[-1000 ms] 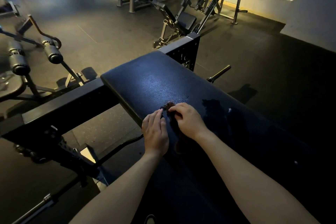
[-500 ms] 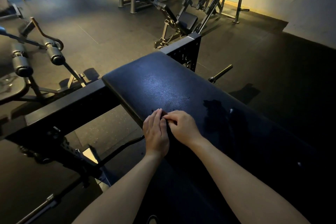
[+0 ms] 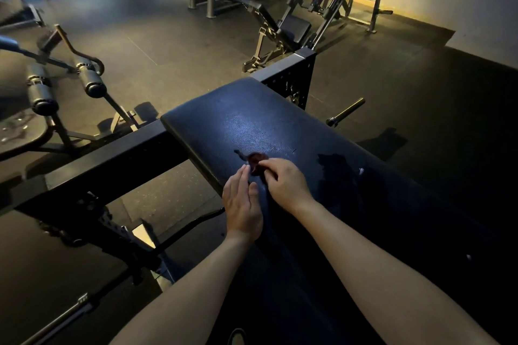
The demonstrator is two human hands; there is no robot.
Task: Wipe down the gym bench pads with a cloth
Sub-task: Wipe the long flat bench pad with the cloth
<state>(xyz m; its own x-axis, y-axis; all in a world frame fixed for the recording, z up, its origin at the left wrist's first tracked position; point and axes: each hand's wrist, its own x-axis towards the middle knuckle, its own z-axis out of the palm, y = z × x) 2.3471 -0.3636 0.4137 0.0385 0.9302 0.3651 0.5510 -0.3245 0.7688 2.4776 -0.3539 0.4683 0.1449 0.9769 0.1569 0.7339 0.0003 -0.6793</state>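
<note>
Pushing forward along the bench pad [image 3: 252, 120], pinching the cloth [image 3: 256, 160] in the right hand [image 3: 288, 186] to scrub, holding the left hand [image 3: 242, 204] straight-fingered by the pad's edge, likely bracing

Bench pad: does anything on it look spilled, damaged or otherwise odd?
Yes. A dark irregular patch lies on the bench pad just right of the right hand, breaking its even sheen; wet spill or wear, I cannot tell. A small white speck sits at its right edge.
</note>
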